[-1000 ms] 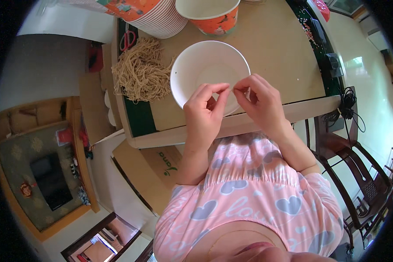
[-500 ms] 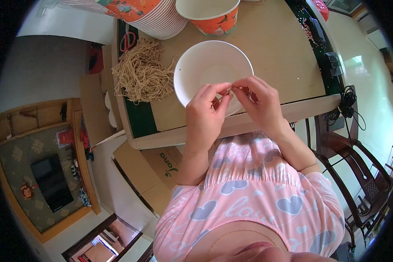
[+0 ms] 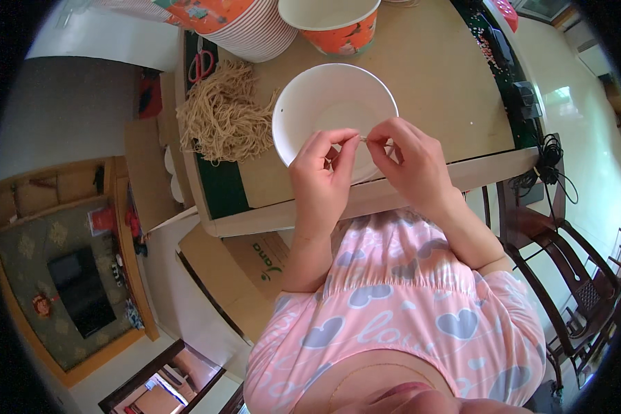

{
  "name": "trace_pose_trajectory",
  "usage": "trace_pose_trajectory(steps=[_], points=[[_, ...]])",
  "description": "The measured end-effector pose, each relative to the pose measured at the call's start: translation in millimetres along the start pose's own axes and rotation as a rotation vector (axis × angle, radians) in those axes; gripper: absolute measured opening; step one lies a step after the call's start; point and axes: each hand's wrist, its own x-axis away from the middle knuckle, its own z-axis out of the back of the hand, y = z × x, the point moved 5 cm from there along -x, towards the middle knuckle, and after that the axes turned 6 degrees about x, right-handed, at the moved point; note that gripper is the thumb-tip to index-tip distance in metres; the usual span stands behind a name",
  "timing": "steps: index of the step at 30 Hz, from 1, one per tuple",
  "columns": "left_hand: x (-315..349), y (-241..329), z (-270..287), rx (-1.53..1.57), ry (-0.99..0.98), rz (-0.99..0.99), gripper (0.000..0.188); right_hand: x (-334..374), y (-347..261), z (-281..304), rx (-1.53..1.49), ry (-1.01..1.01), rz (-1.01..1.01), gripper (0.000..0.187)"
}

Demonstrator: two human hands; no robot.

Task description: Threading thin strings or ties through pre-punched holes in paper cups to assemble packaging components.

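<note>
A round paper bucket [image 3: 332, 90], white inside, stands at the table's near edge with a small dark hole in its left wall. Over its near right rim, my left hand [image 3: 321, 172] pinches a short piece of beige string [image 3: 363, 139] between thumb and fingertips. My right hand [image 3: 414, 159] pinches the same string a little further right, its fingers curled. A small gap shows between the two sets of fingertips, bridged by the string. Whether the string passes through the bucket's wall is hidden by my hands.
A loose heap of beige strings [image 3: 228, 114] lies left of the bucket, with red-handled scissors [image 3: 201, 65] behind it. Further back stand a stack of orange-patterned buckets [image 3: 248, 31] and a single orange bucket [image 3: 338, 34]. Black cables [image 3: 550, 159] hang at the table's right corner.
My hands have drawn slightly apart, the left one moving left, so more string shows between the fingertips. The bucket has shifted a touch to the left.
</note>
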Motion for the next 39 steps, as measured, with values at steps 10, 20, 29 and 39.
trace_pose_trajectory(steps=[10, 20, 29, 39], points=[[-1.6, 3.7, -2.6, -0.061, 0.012, -0.048, 0.006, -1.1, 1.8, -1.7, 0.056, 0.096, 0.078, 0.007], [-0.9, 8.0, -4.2, -0.134, 0.063, -0.171, 0.003, -1.6, 1.6, -2.1, 0.138, 0.112, 0.141, 0.006], [1.5, 6.6, -5.2, -0.181, 0.152, -0.198, 0.004, -2.7, 0.7, -0.8, 0.123, 0.095, 0.162, 0.006], [-1.7, 18.1, -10.9, -0.067, 0.025, -0.172, 0.009, -10.7, 4.9, 11.7, -0.202, 0.002, -0.097, 0.006]])
